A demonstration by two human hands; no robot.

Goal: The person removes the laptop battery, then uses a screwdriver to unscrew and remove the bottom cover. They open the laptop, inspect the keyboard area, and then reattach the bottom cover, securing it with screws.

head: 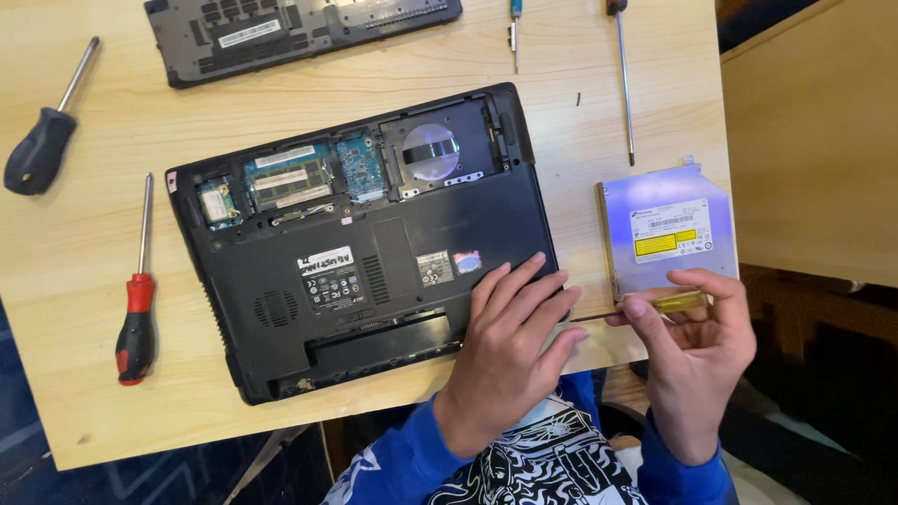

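1. We see an upturned black laptop [365, 243], its bays open, on the wooden table [94, 421].
2. A silver optical drive [666, 229] lies just right of the laptop.
3. Our left hand [505, 351] rests flat, fingers spread, on the laptop's near right corner, gripping nothing.
4. Our right hand [697, 360], right of the laptop, pinches a yellow-handled screwdriver [678, 301], its tip towards the laptop's edge.
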